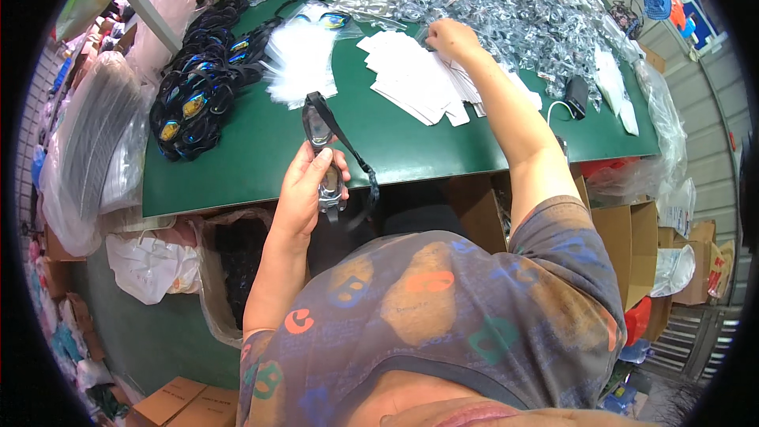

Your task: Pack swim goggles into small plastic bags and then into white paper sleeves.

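Observation:
My left hand is closed round a pair of swimming goggles just off the table's near edge. The goggles stand lengthwise, and their black strap loops up and hangs down to the right. Stretched out to the far side, my right hand has its fingers bent together at the edge of a heap of small clear plastic pieces. Whatever is in those fingers is too small to make out. Below that hand, white cards lie in overlapping stacks. A fan of whitish plastic bags lies left of them.
Black goggles with shiny lenses are piled along the left of the green table. A black case with a white cord sits at the right. Cardboard boxes stand below the right side, and a white bag below the left.

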### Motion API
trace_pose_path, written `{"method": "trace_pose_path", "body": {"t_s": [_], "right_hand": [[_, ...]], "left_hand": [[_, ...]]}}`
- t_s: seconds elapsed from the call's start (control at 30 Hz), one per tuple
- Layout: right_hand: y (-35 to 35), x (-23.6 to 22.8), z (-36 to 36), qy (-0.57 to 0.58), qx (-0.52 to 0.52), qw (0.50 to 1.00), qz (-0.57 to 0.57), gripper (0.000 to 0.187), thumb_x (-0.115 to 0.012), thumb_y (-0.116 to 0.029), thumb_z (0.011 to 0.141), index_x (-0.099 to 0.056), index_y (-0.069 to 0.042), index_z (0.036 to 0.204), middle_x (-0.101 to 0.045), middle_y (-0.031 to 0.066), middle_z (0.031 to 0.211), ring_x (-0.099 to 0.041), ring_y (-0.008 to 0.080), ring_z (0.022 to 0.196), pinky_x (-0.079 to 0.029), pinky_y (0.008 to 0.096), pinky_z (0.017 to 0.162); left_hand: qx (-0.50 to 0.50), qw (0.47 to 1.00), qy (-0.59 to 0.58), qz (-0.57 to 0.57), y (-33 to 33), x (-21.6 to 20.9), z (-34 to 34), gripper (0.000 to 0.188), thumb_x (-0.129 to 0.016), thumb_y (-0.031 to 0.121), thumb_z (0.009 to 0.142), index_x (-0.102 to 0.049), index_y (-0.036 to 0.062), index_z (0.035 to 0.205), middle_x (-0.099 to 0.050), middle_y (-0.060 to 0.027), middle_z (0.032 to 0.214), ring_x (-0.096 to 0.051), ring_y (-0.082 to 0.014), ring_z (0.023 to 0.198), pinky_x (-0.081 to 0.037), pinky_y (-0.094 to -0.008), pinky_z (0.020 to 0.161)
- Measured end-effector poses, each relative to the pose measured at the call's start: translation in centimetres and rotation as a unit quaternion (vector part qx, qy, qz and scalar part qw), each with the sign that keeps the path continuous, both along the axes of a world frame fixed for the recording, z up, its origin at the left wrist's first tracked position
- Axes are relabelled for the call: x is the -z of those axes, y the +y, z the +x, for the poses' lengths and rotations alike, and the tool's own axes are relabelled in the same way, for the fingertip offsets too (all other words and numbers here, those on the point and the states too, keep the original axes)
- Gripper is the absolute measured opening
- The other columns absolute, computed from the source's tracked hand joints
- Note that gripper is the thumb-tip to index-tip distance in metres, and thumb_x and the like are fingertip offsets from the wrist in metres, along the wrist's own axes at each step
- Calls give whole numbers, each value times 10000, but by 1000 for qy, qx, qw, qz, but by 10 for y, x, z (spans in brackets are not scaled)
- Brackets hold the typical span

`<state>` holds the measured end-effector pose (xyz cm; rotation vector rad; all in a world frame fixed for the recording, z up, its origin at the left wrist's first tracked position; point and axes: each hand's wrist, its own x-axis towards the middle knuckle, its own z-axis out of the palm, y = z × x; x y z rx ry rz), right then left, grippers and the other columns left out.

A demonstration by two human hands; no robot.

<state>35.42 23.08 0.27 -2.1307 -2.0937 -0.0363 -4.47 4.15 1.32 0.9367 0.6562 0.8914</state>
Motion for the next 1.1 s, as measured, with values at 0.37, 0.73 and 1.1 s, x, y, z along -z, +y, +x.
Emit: {"method": "trace_pose_path", "body": {"t_s": [0.37, 0.73, 1.1], "right_hand": [[-191, -47, -159, 486, -276, 829, -31, 191, -755, -211, 932, -749, -35, 1006, -718, 14, 902, -668, 116, 796, -532, 296, 728], [-183, -28, -144, 522, -199, 820, -126, 238, -684, -199, 972, -739, -43, 1143, -738, 61, 980, -664, 121, 848, -541, 308, 754], [-92, 18, -46, 167, 14, 985, -44, 385, -706, -426, 866, -767, -74, 1011, -754, 142, 968, -714, 321, 915, -543, 404, 820]], "left_hand": [[-61, 998, -6, -5, -2, 25, 33, 250, -491, 252, 1090, -546, 87, 1270, -649, -53, 1022, -637, -135, 858, -569, -293, 661], [10, 996, -77, -50, -19, 26, 24, 263, -493, 144, 1050, -487, 54, 1297, -620, -101, 1138, -669, -218, 1019, -618, -355, 654], [8, 995, -86, -56, -23, 31, 28, 339, -572, 98, 998, -473, 55, 1319, -625, -115, 1121, -651, -230, 1008, -615, -343, 628]]}}
